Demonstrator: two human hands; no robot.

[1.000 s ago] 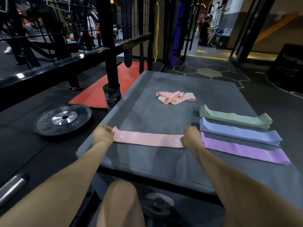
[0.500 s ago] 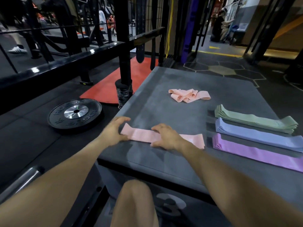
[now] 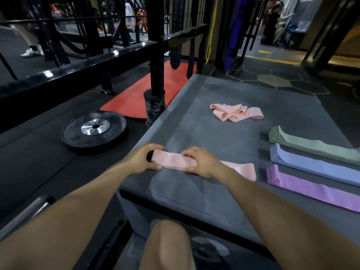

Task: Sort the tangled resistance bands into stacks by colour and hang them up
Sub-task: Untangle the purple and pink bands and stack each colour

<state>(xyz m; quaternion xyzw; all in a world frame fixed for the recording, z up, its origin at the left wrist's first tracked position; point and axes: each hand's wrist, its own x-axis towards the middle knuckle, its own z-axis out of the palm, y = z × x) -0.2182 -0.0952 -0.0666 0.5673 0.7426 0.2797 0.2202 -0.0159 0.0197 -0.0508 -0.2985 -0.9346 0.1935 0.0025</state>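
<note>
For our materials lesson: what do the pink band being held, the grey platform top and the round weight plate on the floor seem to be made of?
Pink band: probably woven elastic fabric; matte, folds softly, printed number.
Platform top: likely padded vinyl or foam cover; dull grey, rounded edge.
Weight plate: apparently black rubber with a shiny metal hub; raised lettering.

Both forearms extend forward from the near edge of the view and converge on the pink resistance band (image 3: 194, 165), the reference landmark. The left hand (image 3: 143, 159) is at the band's left end, fingers curled over the far edge and thumb against the near edge, gripping that end. The right hand (image 3: 200, 162) is on the band just right of the left hand, palm down, fingers curled over the far edge and thumb at the near edge, gripping the middle section. The hands are near each other but apart. One bare knee (image 3: 167, 244) is raised below the band, between the forearms.
</note>
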